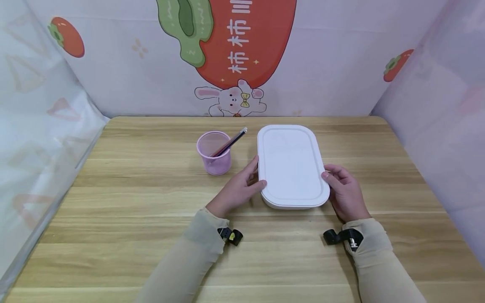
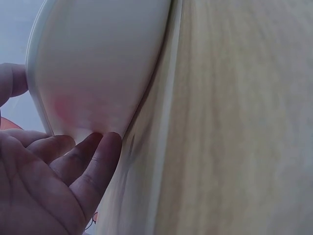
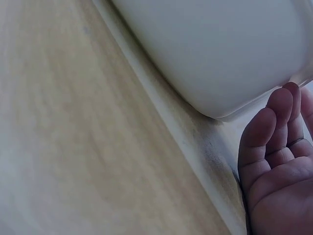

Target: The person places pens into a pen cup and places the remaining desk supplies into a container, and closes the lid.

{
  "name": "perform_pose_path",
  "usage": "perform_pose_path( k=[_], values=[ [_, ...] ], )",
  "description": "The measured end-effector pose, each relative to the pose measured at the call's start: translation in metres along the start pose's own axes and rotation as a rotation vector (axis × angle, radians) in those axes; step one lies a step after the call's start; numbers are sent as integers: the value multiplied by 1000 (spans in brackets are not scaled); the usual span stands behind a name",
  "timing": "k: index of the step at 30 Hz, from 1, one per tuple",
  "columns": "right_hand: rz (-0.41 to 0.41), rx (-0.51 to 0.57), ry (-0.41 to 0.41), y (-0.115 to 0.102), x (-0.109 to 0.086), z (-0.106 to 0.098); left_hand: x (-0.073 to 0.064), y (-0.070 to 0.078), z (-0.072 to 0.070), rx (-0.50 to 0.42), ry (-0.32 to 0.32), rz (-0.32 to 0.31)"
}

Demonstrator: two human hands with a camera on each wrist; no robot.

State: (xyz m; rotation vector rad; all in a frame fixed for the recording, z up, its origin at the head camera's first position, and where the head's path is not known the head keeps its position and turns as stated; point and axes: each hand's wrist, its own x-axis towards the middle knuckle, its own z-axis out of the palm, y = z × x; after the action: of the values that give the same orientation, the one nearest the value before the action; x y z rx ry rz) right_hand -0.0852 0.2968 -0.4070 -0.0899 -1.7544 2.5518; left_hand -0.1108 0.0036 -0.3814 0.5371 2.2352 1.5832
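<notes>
A white rectangular storage box (image 1: 293, 164) with its rounded-corner lid on sits on the wooden table, between both hands. My left hand (image 1: 240, 187) grips its left side, thumb on the lid's edge and fingertips against the side wall. In the left wrist view the fingers (image 2: 100, 156) press the wall near the table. On the opposite side my right hand (image 1: 345, 191) holds the box by its lid edge, thumb on top and fingers bent beneath the rim. The right wrist view shows curled fingertips (image 3: 281, 105) at the box's rim.
A pink mesh pencil cup (image 1: 217, 166) stands left of the box, with a few pencils (image 1: 231, 143) leaning in it toward the right. Behind the wooden table (image 1: 113, 189) hangs a printed cloth (image 1: 333, 63), with more cloth along both sides.
</notes>
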Motion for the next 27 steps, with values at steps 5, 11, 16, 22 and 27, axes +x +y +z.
perform_pose_path(
  k=[5, 11, 16, 22, 27],
  values=[
    [6, -6, 8, 0, -1, 0, -1, 0, -1, 5, -13, -14],
    [8, -25, 24, -1, -1, 0, 0, 1, -2, 9, -17, -14],
    [47, -70, 49, -3, -3, 0, 0, -2, -1, 6, -25, 2],
    [107, -292, 94, -12, -4, 0, 1, -5, -2, -24, -37, 31],
    [68, -678, 37, -25, -9, -1, -1, -6, -9, 6, -91, 9]
  ],
)
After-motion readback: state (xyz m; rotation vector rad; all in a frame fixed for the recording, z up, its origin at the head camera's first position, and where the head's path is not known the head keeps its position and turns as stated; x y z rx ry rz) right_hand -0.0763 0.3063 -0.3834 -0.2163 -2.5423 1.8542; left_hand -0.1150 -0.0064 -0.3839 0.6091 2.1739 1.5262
